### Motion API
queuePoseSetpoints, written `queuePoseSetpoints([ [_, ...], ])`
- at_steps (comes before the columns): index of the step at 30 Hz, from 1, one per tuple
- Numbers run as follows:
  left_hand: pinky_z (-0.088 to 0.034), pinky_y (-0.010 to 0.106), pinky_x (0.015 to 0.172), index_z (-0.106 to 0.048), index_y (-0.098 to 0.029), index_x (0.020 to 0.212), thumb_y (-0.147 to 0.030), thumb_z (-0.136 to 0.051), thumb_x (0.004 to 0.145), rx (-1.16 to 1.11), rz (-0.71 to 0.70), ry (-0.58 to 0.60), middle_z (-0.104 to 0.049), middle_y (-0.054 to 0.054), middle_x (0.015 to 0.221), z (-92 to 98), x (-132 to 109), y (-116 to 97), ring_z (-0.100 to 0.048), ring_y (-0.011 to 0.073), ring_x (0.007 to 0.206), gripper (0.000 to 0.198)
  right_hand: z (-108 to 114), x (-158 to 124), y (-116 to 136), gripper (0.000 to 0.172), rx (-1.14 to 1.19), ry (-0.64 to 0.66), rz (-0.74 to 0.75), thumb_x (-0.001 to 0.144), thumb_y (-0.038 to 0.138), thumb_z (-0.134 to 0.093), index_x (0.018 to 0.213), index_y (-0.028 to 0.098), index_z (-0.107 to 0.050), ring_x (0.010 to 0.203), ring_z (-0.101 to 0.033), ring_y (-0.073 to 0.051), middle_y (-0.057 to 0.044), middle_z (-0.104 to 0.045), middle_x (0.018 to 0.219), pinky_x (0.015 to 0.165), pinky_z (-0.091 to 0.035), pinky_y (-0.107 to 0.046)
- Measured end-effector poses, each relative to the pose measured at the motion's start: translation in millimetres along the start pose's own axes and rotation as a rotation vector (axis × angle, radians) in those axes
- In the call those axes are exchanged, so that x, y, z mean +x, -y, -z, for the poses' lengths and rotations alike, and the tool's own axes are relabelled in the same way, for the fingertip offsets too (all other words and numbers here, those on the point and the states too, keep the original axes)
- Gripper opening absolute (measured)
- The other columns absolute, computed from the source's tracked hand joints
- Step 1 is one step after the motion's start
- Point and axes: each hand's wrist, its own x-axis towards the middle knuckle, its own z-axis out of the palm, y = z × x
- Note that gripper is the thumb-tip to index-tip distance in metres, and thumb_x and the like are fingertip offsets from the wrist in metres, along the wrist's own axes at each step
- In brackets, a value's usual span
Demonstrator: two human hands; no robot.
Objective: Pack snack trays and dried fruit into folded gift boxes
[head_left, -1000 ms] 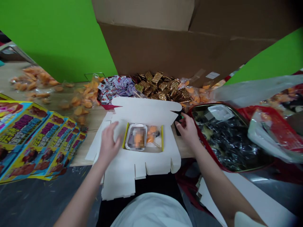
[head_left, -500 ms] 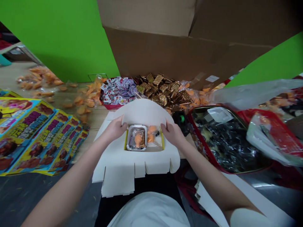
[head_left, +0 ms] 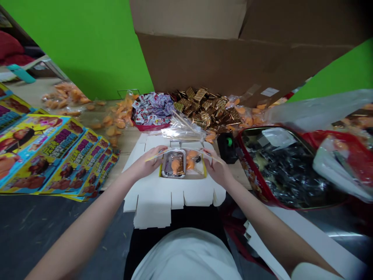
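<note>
A small box (head_left: pixel 204 171) with yellow edges stands open on flat white cardboard blanks (head_left: pixel 154 206). Its left side holds a foil tray (head_left: pixel 174 177) with an orange piece and brown packets in it. Orange pieces in clear wrap (head_left: pixel 190 160) lie on the right side. My left hand (head_left: pixel 150 162) pinches the left end of the box's lid flap (head_left: pixel 215 156), which shows nearly edge-on. At the opposite end, my right hand (head_left: pixel 217 166) is closed on the same flap.
Behind the box lie wrapped wooden sticks (head_left: pixel 185 124), a red tray of sachets (head_left: pixel 153 127) and gold packets (head_left: pixel 201 105). Printed boxes (head_left: pixel 58 155) are stacked left. A black tape dispenser (head_left: pixel 226 149) and a red-rimmed tin (head_left: pixel 274 167) of black packets stand right.
The lid flap has tipped from upright, facing me, to nearly edge-on, with both hands keeping hold. The wrapped sticks behind it have come into sight. The view has shifted slightly.
</note>
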Motion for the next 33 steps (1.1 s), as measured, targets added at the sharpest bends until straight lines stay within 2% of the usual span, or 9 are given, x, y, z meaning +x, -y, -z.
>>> queuePoseSetpoints([
  [7, -0.04, 0.039, 0.101, -0.037, -0.026, 0.137, -0.04, -0.047, 0.093, 0.032, -0.031, 0.04, -0.05, 0.008, 0.132, 1.9, -6, 1, -0.049, 0.0219, 0.118, 0.048, 2, -6, -6, 0.04, 0.006, 0.056, 0.011, 0.094, 0.031, -0.039, 0.132, 0.021, -0.045, 0.1, -0.064, -0.022, -0.012, -0.062, 0.119, 0.087, -0.051, -0.038],
  [16, -0.037, 0.039, 0.104, -0.033, -0.025, 0.139, -0.048, -0.059, 0.084, -0.059, -0.004, 0.111, -0.045, 0.01, 0.138, 9.1, -6, -1, -0.045, 0.0238, 0.125, 0.065, 0, -8, -7, 0.045, 0.027, 0.05, -0.007, 0.092, 0.029, -0.043, 0.137, 0.021, -0.041, 0.102, -0.062, -0.024, -0.012, -0.06, 0.123, 0.087, -0.051, -0.04],
  [19, -0.035, 0.043, 0.107, -0.031, -0.024, 0.143, -0.048, -0.065, 0.078, -0.026, 0.027, 0.085, -0.034, 0.014, 0.146, -6.5, -27, -5, -0.036, 0.0284, 0.133, 0.077, -7, -31, -16, 0.052, -0.021, 0.093, 0.006, 0.09, 0.031, -0.048, 0.14, 0.023, -0.038, 0.103, -0.059, -0.026, -0.012, -0.06, 0.116, 0.089, -0.05, -0.044],
  [22, -0.028, 0.047, 0.111, -0.028, -0.023, 0.146, -0.038, -0.063, 0.081, 0.036, 0.014, 0.056, -0.019, 0.016, 0.154, -38.4, -56, -4, -0.024, 0.0319, 0.14, 0.075, -15, -63, -27, 0.062, -0.09, 0.148, 0.048, 0.086, 0.038, -0.055, 0.143, 0.022, -0.035, 0.105, -0.056, -0.028, -0.013, -0.057, 0.113, 0.091, -0.049, -0.048],
  [25, -0.026, 0.047, 0.113, -0.027, -0.025, 0.146, -0.03, -0.054, 0.087, 0.003, 0.044, -0.005, -0.015, 0.013, 0.156, -59.8, -68, -1, -0.021, 0.0284, 0.142, 0.065, -13, -75, -31, 0.08, -0.107, 0.187, 0.135, 0.08, 0.045, -0.063, 0.147, 0.02, -0.027, 0.127, -0.042, -0.034, -0.019, -0.043, 0.135, 0.1, -0.041, -0.054],
  [27, -0.026, 0.046, 0.113, -0.029, -0.026, 0.145, -0.031, -0.052, 0.089, -0.091, 0.063, -0.001, -0.019, 0.011, 0.155, -54.6, -62, -3, -0.022, 0.0267, 0.142, 0.061, -5, -65, -27, 0.092, -0.065, 0.216, 0.221, 0.074, 0.047, -0.068, 0.148, 0.018, -0.022, 0.139, -0.023, -0.037, -0.02, -0.029, 0.148, 0.107, -0.032, -0.058],
  [28, -0.026, 0.046, 0.114, -0.031, -0.026, 0.144, -0.033, -0.052, 0.089, -0.156, 0.071, 0.008, -0.023, 0.011, 0.154, -45.9, -57, -4, -0.024, 0.0266, 0.141, 0.06, 0, -55, -24, 0.093, -0.018, 0.215, 0.243, 0.073, 0.047, -0.069, 0.148, 0.018, -0.023, 0.141, -0.02, -0.037, -0.02, -0.028, 0.15, 0.108, -0.03, -0.059],
  [30, -0.027, 0.047, 0.113, -0.036, -0.025, 0.141, -0.04, -0.052, 0.088, -0.302, 0.118, 0.018, -0.032, 0.011, 0.15, -21.9, -44, -5, -0.029, 0.028, 0.139, 0.057, 7, -30, -14, 0.082, 0.118, 0.192, 0.192, 0.073, 0.045, -0.07, 0.142, 0.018, -0.035, 0.137, -0.033, -0.034, -0.018, -0.04, 0.144, 0.107, -0.034, -0.056],
  [33, -0.039, 0.049, 0.105, -0.037, -0.025, 0.138, -0.05, -0.063, 0.077, -0.575, 0.251, 0.073, -0.048, 0.011, 0.138, 9.2, -31, -1, -0.048, 0.0302, 0.125, 0.07, 5, 1, 2, 0.053, 0.374, 0.221, -0.05, 0.075, 0.043, -0.069, 0.121, 0.02, -0.056, 0.11, -0.06, -0.027, -0.011, -0.064, 0.119, 0.095, -0.048, -0.047],
])
